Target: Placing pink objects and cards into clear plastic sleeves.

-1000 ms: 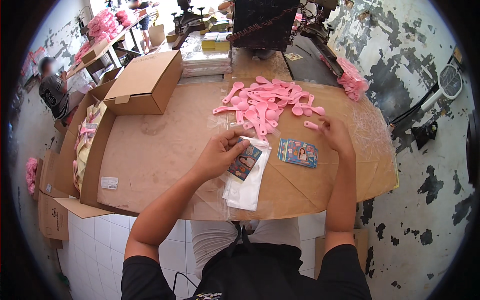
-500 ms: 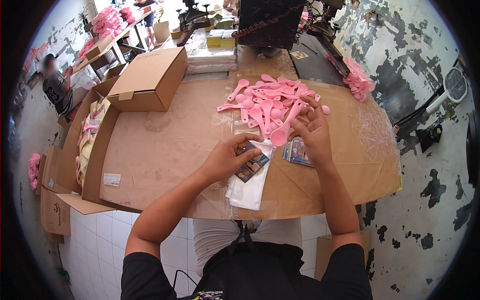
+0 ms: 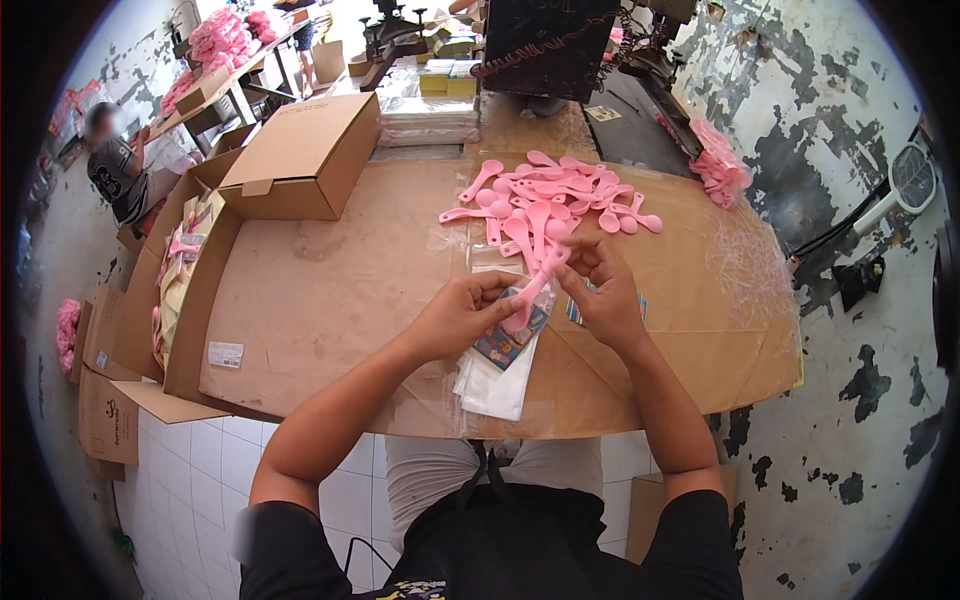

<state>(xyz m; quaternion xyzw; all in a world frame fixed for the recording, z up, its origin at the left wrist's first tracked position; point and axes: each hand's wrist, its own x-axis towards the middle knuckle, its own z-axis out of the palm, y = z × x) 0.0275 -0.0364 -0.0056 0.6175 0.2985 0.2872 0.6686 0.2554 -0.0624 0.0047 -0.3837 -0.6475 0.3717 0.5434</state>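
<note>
A pink spoon (image 3: pixel 536 290) slants between my hands, bowl end down over a small blue printed card (image 3: pixel 497 347). My right hand (image 3: pixel 606 298) pinches the upper end of its handle. My left hand (image 3: pixel 455 318) is closed at the card's upper left edge, its thumb against the spoon's bowl. Beneath the card lie clear and white plastic bags (image 3: pixel 495 392); whether the spoon is inside one I cannot tell. A stack of printed cards (image 3: pixel 574 312) sits partly hidden under my right hand. Just beyond my hands is a heap of pink spoons (image 3: pixel 560 185).
Brown cardboard (image 3: pixel 300 300) covers the table. A closed carton (image 3: pixel 300 150) stands at the far left, beside an open box (image 3: pixel 190 290) of packed items. Stacked clear bags (image 3: pixel 430 125) lie at the back. A pink bundle (image 3: pixel 718 165) rests at the right edge. A person (image 3: pixel 118 165) sits far left.
My right hand has brought the spoon down and left from beside the heap onto the card. The left hand has stayed nearly in place, its thumb now meeting the spoon.
</note>
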